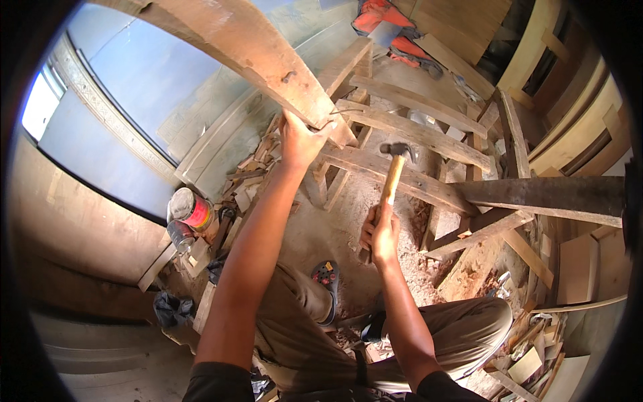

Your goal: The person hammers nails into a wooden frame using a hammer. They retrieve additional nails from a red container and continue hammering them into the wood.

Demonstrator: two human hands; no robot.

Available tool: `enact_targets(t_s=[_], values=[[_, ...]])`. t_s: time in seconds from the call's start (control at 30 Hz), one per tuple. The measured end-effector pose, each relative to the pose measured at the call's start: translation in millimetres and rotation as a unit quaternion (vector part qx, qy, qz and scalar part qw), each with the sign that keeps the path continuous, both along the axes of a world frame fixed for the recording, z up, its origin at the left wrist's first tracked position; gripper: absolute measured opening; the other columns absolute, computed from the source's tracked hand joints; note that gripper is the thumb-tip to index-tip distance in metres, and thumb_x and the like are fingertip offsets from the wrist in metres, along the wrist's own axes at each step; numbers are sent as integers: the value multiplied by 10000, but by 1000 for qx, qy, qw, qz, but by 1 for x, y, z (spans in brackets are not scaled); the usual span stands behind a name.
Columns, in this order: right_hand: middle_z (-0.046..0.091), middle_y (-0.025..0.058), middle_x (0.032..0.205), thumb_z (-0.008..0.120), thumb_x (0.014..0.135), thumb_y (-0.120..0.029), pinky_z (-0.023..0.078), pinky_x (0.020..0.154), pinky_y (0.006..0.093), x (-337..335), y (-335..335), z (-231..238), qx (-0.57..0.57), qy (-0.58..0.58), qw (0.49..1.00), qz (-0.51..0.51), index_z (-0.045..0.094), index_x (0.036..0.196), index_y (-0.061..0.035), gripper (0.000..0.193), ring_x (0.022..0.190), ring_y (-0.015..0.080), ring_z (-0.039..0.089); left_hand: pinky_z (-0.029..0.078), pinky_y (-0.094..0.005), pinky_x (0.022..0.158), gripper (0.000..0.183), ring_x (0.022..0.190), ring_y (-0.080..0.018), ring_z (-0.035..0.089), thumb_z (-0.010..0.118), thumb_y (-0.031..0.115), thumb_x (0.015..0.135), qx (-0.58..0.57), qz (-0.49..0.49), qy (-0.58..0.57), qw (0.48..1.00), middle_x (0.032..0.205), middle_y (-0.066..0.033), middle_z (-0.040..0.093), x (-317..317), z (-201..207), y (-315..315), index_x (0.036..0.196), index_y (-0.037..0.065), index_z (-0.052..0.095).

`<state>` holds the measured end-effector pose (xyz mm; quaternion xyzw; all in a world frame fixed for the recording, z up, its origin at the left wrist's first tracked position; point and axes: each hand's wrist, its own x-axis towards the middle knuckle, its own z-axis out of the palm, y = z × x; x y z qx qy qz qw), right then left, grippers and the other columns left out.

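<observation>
Hammer [392, 179] was held head-up with a bit of a tilt, dark claw head kept apart from the plank [251, 50], yellowish handle gripped low down. The plank, pretty chunky and light brown, was angled in from the upper left, gripped by its near end.

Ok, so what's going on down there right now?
A person's left hand grips the end of a thick board, while the right hand holds a hammer by its handle. The hammer's head is apart from the board. A wooden frame stands ahead on the dusty floor.
</observation>
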<state>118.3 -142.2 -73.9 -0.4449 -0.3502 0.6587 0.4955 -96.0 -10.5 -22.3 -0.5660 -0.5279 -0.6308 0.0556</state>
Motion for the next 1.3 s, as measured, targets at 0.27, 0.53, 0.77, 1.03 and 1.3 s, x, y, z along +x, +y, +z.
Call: enact_targets(t_s=[0.27,0.53,0.77,1.03,1.3], values=[[340,-47,546,422,1029,-556,223,349,255,26,0,-4,-11,-14,998,-53,418,791,-112,504,386,60,281,362,-531,1015,791,1175,-412,438,857,117,658,-119,70,-41,990,1195,-229,422,16,18,-26,1242,-10,339],[369,-20,589,428,1034,-538,261,332,254,47,1,12,46,-74,995,-46,497,915,-67,490,373,80,312,449,-355,837,573,1009,-194,489,805,108,763,38,22,-281,959,1072,-120,463,26,76,-52,1158,1,403],[367,-12,596,385,1054,-507,281,322,256,35,-8,41,135,-76,984,-91,477,1151,-57,470,367,82,312,476,-287,746,344,841,-123,561,718,44,839,161,-116,-368,908,993,-66,543,53,78,-70,1090,23,484],[421,20,658,377,1074,-435,354,357,272,43,-7,41,141,-43,986,-81,460,1172,-68,389,404,105,380,555,-267,639,146,732,-128,693,687,-49,826,145,-39,-64,987,831,-73,704,20,72,-75,932,32,626],[410,13,646,376,1072,-440,350,353,261,40,-14,29,125,-39,987,-94,450,1169,-60,399,398,101,375,366,-459,1134,545,1348,-378,456,645,253,948,-11,-94,233,968,1419,-232,498,55,51,-25,1407,41,441]])
